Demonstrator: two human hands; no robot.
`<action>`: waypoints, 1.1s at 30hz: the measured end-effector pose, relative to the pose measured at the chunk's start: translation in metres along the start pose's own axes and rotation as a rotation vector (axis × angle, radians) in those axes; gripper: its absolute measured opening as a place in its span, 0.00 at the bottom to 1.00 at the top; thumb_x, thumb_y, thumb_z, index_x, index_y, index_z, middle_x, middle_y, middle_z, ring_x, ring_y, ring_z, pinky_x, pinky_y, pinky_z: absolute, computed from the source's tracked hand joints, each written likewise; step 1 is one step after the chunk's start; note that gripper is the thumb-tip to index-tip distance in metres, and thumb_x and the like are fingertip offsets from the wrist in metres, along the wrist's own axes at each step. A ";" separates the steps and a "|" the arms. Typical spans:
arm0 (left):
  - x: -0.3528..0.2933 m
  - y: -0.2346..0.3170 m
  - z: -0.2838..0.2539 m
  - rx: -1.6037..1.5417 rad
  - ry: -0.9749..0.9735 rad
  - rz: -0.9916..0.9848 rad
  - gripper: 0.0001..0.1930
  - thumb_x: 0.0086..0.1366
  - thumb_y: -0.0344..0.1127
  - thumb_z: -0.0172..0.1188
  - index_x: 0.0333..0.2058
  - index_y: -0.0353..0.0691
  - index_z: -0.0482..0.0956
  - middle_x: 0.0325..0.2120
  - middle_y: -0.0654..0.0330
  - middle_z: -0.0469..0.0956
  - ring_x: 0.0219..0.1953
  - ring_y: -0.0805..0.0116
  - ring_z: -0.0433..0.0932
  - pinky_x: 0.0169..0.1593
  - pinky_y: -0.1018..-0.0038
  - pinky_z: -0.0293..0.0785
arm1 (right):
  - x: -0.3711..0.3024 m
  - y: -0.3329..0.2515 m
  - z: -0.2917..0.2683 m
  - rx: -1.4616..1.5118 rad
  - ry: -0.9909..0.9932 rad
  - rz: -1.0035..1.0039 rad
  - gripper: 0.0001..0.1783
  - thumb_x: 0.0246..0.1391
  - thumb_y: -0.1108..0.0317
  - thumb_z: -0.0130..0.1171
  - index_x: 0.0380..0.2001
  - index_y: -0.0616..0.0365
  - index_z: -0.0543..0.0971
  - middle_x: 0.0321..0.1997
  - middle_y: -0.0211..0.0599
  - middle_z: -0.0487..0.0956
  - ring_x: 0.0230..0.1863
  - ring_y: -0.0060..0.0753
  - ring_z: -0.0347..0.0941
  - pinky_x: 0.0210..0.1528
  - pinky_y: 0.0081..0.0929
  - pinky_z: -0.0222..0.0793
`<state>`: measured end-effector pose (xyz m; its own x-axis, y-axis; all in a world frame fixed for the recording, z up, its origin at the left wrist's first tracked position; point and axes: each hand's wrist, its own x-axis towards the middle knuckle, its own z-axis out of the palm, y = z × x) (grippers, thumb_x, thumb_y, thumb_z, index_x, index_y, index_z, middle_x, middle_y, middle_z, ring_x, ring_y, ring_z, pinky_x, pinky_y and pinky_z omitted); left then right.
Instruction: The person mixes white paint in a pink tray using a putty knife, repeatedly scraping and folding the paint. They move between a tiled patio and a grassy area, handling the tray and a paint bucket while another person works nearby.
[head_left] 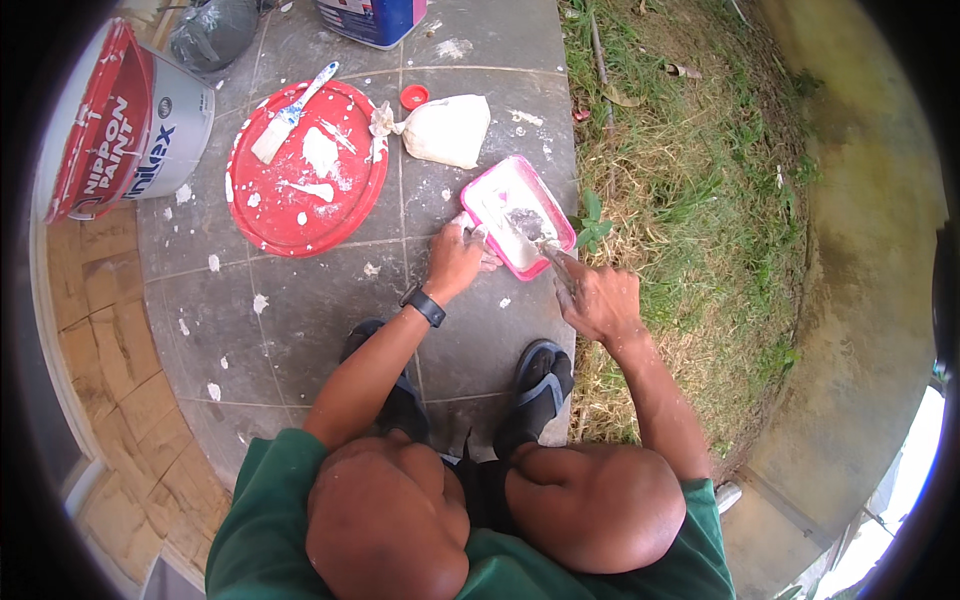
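Note:
A pink-rimmed plastic tray rests on the grey tiles near the edge of the grass. White powder or paste lies inside it, with a grey wet-looking patch in the middle. My left hand grips the tray's near left rim, its fingers pressed against the side. From the right, my right hand closes round a putty knife, whose end dips into the mix at the tray's near right corner. Most of the knife's handle is hidden by my fingers, which are smeared with grey.
Left of the tray lies a red bucket lid bearing a paintbrush. A tied bag of white powder and a small red cap sit beyond. A paint bucket, a dark plastic bag and a blue container stand farther off.

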<state>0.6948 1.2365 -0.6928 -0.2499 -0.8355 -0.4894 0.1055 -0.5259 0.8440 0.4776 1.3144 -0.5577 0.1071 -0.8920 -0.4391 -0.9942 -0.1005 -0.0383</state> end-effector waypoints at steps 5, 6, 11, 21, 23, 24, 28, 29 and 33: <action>-0.004 0.003 0.001 -0.049 -0.009 -0.064 0.15 0.77 0.28 0.50 0.56 0.25 0.67 0.37 0.43 0.82 0.32 0.51 0.89 0.33 0.64 0.90 | -0.021 -0.026 0.002 0.106 -0.194 0.095 0.32 0.59 0.51 0.58 0.69 0.27 0.73 0.24 0.49 0.83 0.28 0.55 0.82 0.31 0.50 0.78; -0.005 0.004 0.003 -0.032 -0.016 -0.065 0.15 0.78 0.29 0.48 0.57 0.25 0.66 0.39 0.44 0.81 0.32 0.51 0.88 0.34 0.64 0.90 | -0.016 -0.026 -0.001 0.106 -0.180 0.122 0.31 0.59 0.52 0.58 0.68 0.25 0.74 0.23 0.48 0.82 0.27 0.55 0.82 0.31 0.49 0.78; -0.016 0.003 0.012 -0.182 -0.019 -0.132 0.15 0.79 0.30 0.46 0.56 0.23 0.67 0.46 0.39 0.80 0.40 0.48 0.88 0.45 0.60 0.90 | 0.010 -0.035 -0.011 0.103 0.119 0.084 0.29 0.61 0.55 0.57 0.67 0.32 0.74 0.23 0.46 0.83 0.26 0.53 0.83 0.29 0.47 0.79; -0.054 -0.005 0.016 -0.225 -0.144 -0.539 0.18 0.78 0.40 0.50 0.49 0.24 0.70 0.43 0.37 0.79 0.40 0.46 0.87 0.47 0.57 0.89 | -0.023 -0.020 -0.001 0.147 0.199 0.258 0.27 0.59 0.52 0.59 0.63 0.29 0.79 0.24 0.51 0.83 0.28 0.57 0.83 0.33 0.52 0.79; -0.041 0.001 0.000 0.149 -0.035 -0.370 0.26 0.76 0.51 0.55 0.45 0.25 0.73 0.33 0.36 0.81 0.30 0.50 0.88 0.35 0.61 0.87 | -0.023 -0.021 0.002 0.141 0.075 0.251 0.28 0.59 0.52 0.59 0.64 0.29 0.78 0.23 0.51 0.82 0.28 0.57 0.83 0.33 0.51 0.79; -0.033 0.004 -0.010 0.360 -0.005 -0.251 0.26 0.76 0.50 0.54 0.43 0.25 0.73 0.31 0.37 0.81 0.28 0.51 0.87 0.32 0.62 0.86 | -0.023 -0.022 0.003 0.131 -0.018 0.233 0.28 0.59 0.52 0.59 0.64 0.29 0.78 0.23 0.51 0.82 0.28 0.57 0.83 0.32 0.51 0.79; -0.013 0.014 -0.026 0.767 -0.012 0.196 0.22 0.77 0.45 0.52 0.36 0.24 0.76 0.24 0.41 0.81 0.20 0.54 0.85 0.25 0.63 0.81 | -0.016 -0.028 -0.002 0.175 0.096 0.290 0.29 0.59 0.51 0.59 0.65 0.29 0.77 0.23 0.52 0.82 0.27 0.57 0.82 0.32 0.51 0.78; -0.011 0.015 -0.025 0.786 -0.051 0.209 0.21 0.77 0.43 0.51 0.35 0.24 0.76 0.23 0.42 0.81 0.19 0.55 0.84 0.24 0.63 0.80 | -0.014 -0.030 -0.005 0.145 0.209 0.364 0.29 0.59 0.50 0.59 0.65 0.29 0.77 0.23 0.52 0.82 0.27 0.56 0.82 0.32 0.51 0.78; -0.024 0.014 -0.010 0.580 -0.148 -0.022 0.17 0.76 0.35 0.49 0.34 0.24 0.76 0.22 0.45 0.83 0.18 0.57 0.85 0.23 0.64 0.82 | -0.012 -0.041 -0.013 0.193 -0.094 0.094 0.27 0.60 0.50 0.58 0.64 0.32 0.78 0.23 0.51 0.82 0.27 0.56 0.82 0.33 0.50 0.79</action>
<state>0.7122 1.2479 -0.6715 -0.3819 -0.7725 -0.5074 -0.4333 -0.3353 0.8366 0.5170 1.3235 -0.5395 0.0213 -0.8478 -0.5300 -0.9842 0.0753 -0.1600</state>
